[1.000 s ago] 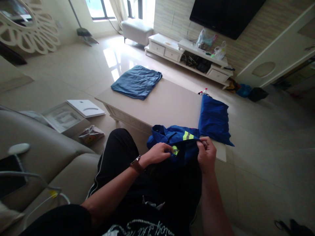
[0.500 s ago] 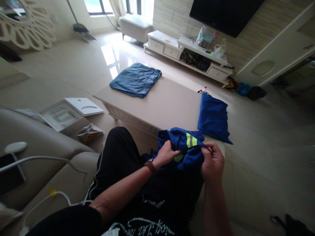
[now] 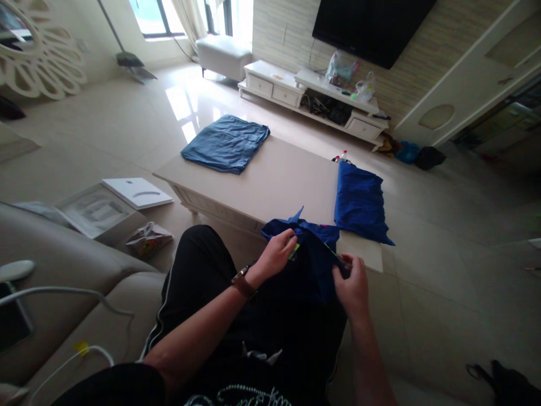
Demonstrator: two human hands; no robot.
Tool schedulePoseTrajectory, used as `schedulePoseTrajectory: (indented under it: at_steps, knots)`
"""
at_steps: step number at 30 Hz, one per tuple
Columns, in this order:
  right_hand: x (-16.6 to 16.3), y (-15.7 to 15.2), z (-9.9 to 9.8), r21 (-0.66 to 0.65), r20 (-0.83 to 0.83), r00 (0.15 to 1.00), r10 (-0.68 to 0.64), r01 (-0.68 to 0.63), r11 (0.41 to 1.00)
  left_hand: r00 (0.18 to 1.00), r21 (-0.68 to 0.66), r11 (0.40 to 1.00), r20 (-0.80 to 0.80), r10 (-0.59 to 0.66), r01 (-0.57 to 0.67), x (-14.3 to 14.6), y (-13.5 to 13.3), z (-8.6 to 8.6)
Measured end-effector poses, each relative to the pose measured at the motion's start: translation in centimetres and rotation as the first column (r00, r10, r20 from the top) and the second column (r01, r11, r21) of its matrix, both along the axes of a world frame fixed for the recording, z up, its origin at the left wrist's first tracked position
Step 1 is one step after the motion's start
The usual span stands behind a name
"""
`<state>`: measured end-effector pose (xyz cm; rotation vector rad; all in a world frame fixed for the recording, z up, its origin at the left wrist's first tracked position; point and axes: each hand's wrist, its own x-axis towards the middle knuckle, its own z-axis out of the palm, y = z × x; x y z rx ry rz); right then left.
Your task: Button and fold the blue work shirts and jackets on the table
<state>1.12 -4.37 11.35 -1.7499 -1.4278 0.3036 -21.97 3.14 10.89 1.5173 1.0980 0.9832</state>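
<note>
The dark blue garment (image 3: 310, 276) is over the person's lap, and its far part reaches the near edge of the worktop (image 3: 270, 186). Call the garment the middle of a clock. The left hand (image 3: 274, 256) has its grip closed on the cloth at 10 o'clock. The right hand (image 3: 354, 285) pinches an edge at 3 o'clock.

The right grip looks small, so the edge could slip out if it is pulled hard. The cloth is all bunched up, so a part could get stuck under and make lumps. A loose part could also drop into the gap between lap and worktop. A big swing to 1 o'clock could mess up the folded bright blue cloth (image 3: 361, 203), which seems to poke past the worktop's end.

The sofa (image 3: 127, 282) is at 9 o'clock, with a white cable (image 3: 71, 291) on it. A white box (image 3: 137, 192) is at 10 o'clock. A folded pale blue cloth (image 3: 226, 144) lies on the worktop at 11 o'clock. Far off at 12 are the low white cabinet (image 3: 287, 97) and, above it, the black TV (image 3: 372, 28).
</note>
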Motion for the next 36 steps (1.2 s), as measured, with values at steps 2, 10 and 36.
schedulePoseTrajectory:
  at_steps: [2, 10, 36]
  knots:
    - [-2.0, 0.3, 0.8, -0.027, 0.011, 0.992, 0.129, -0.128, 0.991, 0.996, 0.012, 0.997, -0.025, -0.081, 0.082, -0.4, -0.4, 1.7]
    - [-6.1, 2.4, 3.8, -0.121, -0.232, 0.900, 0.369, -0.403, 0.907, 0.966, 0.081, 0.966, -0.100, -0.237, 0.245, -2.4, -1.4, 4.8]
    - [-6.2, 2.1, 3.7, -0.152, -0.366, 0.863, 0.348, -0.424, 0.893, 0.967, 0.062, 0.993, -0.240, -0.088, 0.105, -2.6, -2.1, 3.5]
